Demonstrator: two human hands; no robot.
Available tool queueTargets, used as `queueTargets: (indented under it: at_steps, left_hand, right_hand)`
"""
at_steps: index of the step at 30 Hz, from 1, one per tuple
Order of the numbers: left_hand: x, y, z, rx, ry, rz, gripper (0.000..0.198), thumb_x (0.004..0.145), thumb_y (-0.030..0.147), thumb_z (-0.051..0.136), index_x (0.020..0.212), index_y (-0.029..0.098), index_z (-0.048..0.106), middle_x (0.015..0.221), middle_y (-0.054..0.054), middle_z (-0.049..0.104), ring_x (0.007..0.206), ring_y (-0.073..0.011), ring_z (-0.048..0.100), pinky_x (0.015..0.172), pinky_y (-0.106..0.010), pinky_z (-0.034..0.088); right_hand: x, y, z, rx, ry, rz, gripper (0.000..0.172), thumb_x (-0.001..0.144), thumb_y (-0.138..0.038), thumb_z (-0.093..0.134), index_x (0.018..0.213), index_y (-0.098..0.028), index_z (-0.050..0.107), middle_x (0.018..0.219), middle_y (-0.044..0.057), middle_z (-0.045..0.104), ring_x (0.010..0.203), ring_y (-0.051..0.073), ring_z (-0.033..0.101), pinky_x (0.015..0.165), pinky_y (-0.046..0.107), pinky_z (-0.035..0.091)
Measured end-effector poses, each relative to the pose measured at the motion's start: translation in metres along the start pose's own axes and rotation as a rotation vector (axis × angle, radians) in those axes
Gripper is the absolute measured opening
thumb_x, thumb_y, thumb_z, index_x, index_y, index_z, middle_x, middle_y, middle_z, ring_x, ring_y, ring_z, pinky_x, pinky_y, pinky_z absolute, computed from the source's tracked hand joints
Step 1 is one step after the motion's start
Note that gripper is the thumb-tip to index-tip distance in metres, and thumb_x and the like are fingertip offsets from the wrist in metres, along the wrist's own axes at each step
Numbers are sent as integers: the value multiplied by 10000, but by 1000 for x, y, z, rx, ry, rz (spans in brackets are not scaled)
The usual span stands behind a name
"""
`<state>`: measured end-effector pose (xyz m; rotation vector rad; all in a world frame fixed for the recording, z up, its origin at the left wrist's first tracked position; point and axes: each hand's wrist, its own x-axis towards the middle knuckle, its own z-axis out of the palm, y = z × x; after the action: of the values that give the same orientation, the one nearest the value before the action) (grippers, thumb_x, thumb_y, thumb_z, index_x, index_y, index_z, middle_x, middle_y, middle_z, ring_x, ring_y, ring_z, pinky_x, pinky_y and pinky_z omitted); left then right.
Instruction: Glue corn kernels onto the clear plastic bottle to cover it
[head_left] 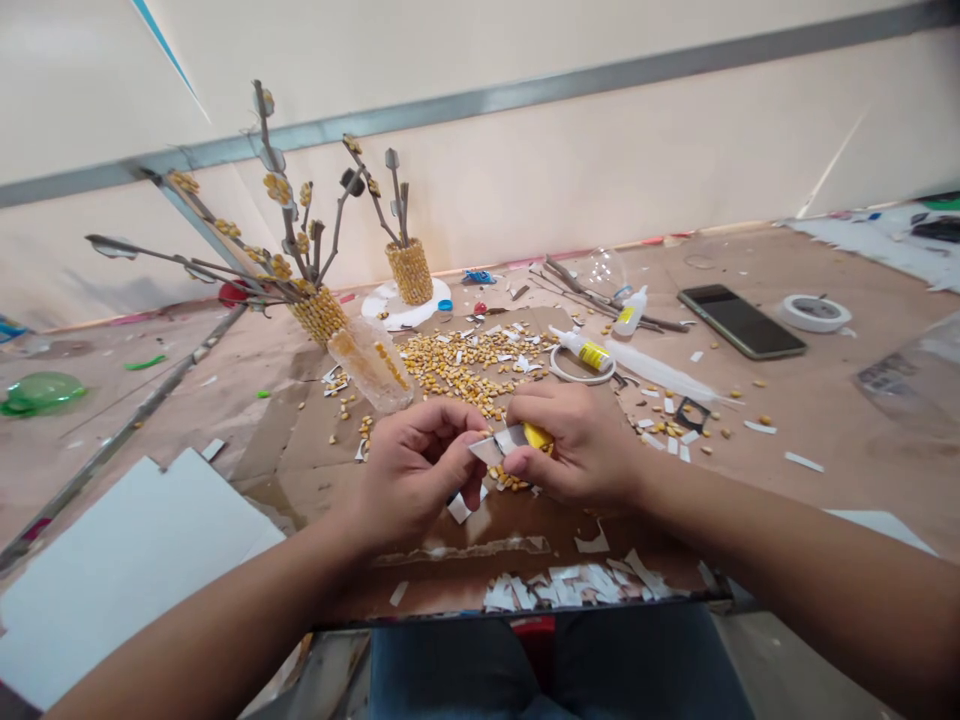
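My right hand (574, 440) is closed around a yellow tool (538, 437) with a flat grey metal part, which looks like a cutter. Its tip meets a small pale piece (486, 450) pinched between the thumb and fingers of my left hand (427, 460). Both hands are close together above loose corn kernels (457, 362) on cardboard. Just beyond my left hand, a clear container (371, 365) partly lined with kernels lies tilted. It joins a kernel-covered pot (319, 314) holding branches with kernel flowers.
A second kernel-covered pot (410, 272) with twigs stands behind. Glue bottles (589, 352), a phone (741, 320) and a tape roll (814, 312) lie to the right. White board (135, 580) is at left; paper scraps (570, 585) line the front edge.
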<state>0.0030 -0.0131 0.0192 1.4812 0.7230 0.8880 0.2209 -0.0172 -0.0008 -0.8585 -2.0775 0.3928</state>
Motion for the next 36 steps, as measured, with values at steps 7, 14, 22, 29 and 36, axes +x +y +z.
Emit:
queueTargets:
  at_steps: [7, 14, 22, 29, 36]
  left_hand:
    - [-2, 5, 2, -66, -20, 3, 341, 926, 466, 818, 871, 165, 668, 583, 22, 659, 398, -87, 608, 406, -156, 494]
    - [-1, 4, -1, -209, -20, -37, 265, 930, 379, 828, 880, 159, 687, 619, 21, 680, 410, -77, 615, 406, -143, 486]
    - [9, 4, 2, -138, -71, -156, 413, 868, 521, 853, 864, 160, 650, 647, 17, 675, 431, -91, 612, 423, -183, 495]
    - [14, 0, 1, -94, -123, -214, 423, 866, 534, 847, 847, 161, 648, 661, 20, 676, 454, -80, 608, 444, -175, 464]
    - [17, -4, -2, -106, -90, -220, 417, 859, 527, 858, 867, 154, 673, 621, 26, 658, 435, -85, 583, 441, -190, 476]
  right_hand:
    - [2, 3, 2, -20, 47, 47, 663, 1000, -789, 477, 673, -213, 499, 655, -15, 469, 589, 128, 413, 578, 294, 249]
    - [7, 28, -10, 48, 335, 274, 613, 997, -741, 550, 665, -238, 437, 575, -47, 407, 541, 124, 367, 549, 308, 269]
    - [2, -4, -4, 319, 174, -78, 139, 972, -201, 708, 1098, -233, 754, 871, 44, 726, 765, 172, 685, 690, 309, 535]
    - [1, -1, -4, 185, 126, -114, 188, 941, -89, 638, 1020, -225, 740, 880, 53, 735, 800, 178, 694, 718, 307, 550]
    - [1, 2, -5, 213, 91, -95, 164, 917, -87, 664, 1026, -203, 704, 850, 36, 718, 757, 159, 661, 710, 293, 527]
